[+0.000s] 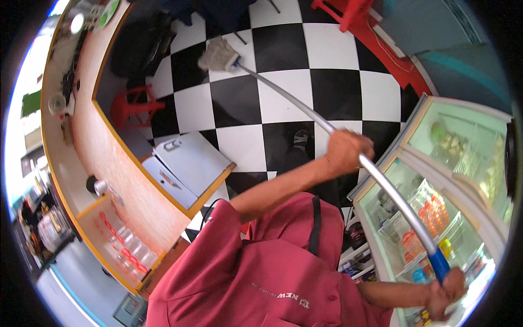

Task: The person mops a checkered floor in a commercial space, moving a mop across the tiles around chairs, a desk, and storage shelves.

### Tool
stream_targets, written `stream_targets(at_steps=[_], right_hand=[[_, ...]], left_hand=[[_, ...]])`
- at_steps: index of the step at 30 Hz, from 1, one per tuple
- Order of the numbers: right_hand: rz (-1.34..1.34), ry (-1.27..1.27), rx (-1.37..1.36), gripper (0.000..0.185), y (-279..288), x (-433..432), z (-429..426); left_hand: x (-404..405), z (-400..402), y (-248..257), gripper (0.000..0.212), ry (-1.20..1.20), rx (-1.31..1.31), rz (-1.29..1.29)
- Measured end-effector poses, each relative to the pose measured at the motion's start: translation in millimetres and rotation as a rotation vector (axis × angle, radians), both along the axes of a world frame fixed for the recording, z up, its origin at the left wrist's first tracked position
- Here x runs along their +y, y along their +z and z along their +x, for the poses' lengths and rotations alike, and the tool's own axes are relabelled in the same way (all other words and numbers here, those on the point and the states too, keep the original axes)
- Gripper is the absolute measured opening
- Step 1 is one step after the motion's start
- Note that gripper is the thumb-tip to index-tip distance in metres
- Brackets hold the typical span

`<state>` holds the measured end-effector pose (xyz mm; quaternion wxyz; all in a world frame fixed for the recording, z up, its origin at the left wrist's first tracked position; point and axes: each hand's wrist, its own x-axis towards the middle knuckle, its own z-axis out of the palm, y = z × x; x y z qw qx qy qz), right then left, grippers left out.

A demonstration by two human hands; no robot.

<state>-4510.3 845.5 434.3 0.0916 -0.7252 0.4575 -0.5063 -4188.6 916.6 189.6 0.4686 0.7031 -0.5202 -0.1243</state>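
A mop with a grey string head and a blue socket lies across the checkered floor at the upper middle. Its silver metal handle runs diagonally down to the right. My left hand is wrapped around the middle of the handle. Lower right, my right hand, slightly blurred, grips the blue end of the handle. The mop head rests on black and white tiles, close to a thin dark leg.
A counter with an orange edge curves along the left, near a red stool and a grey hinged panel. Glass-door refrigerators with bottles stand at right. Another red stool is at the top. A dark shoe shows on the floor.
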Motion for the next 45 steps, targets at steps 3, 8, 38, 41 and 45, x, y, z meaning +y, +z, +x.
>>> stream_targets(at_steps=[3,8,38,41,45], right_hand=[[0.13,0.54,-0.843,0.065,67,42,-1],[-0.027,0.289,-0.785,0.062,52,59,7],[0.829,-0.228,-1.108,0.018,-292,-90,28],[1.011,0.149,-1.014,0.022,-360,-135,87],[0.946,-0.052,-0.473,0.011,-363,-140,16]], left_hand=[[-20,-54,25,0.019,-0.187,0.0,-0.253],[-61,-61,10,0.021,-0.362,-0.004,-0.416],[-212,65,-210,0.019,-0.449,-0.353,0.539],[-199,128,-277,0.026,-0.396,-0.608,0.352],[-209,70,-286,0.025,-0.542,-0.724,0.396]])
